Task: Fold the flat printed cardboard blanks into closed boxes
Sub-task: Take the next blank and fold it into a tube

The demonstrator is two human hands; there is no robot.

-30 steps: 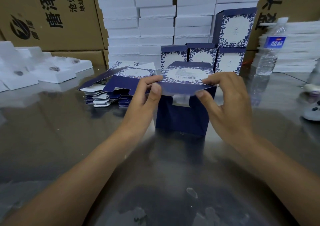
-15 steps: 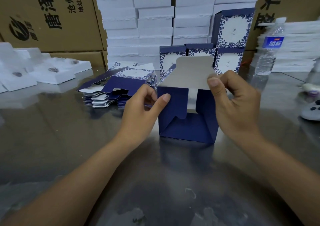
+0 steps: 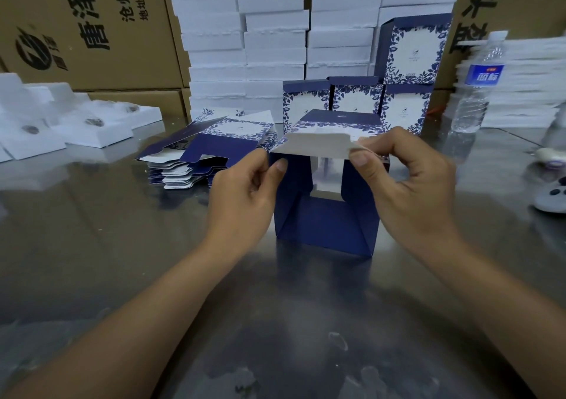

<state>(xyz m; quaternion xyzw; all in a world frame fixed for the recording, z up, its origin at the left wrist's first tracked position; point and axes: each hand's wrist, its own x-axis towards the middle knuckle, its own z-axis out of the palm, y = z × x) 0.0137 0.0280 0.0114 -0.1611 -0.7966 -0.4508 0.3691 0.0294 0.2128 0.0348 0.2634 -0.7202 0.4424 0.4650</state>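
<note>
The left hand (image 3: 242, 196) and right hand (image 3: 410, 184) each pinch a corner of the white-backed flap (image 3: 315, 146) of the navy blue cardboard box (image 3: 324, 227) standing on the glossy grey surface (image 3: 122, 245); closing seems underway, and tucking the flap inside likely comes next.

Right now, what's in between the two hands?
In the head view, the half-folded blue box stands between the left hand and right hand; both pinch its white flap.

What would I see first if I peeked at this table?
Right in the middle, a left hand and a right hand pinch the top corners of a half-folded dark blue box with a white flap, on the shiny table. Behind it rises a wall of white boxes, with finished flowery boxes in front and a pile of flat blanks to the left.
</note>
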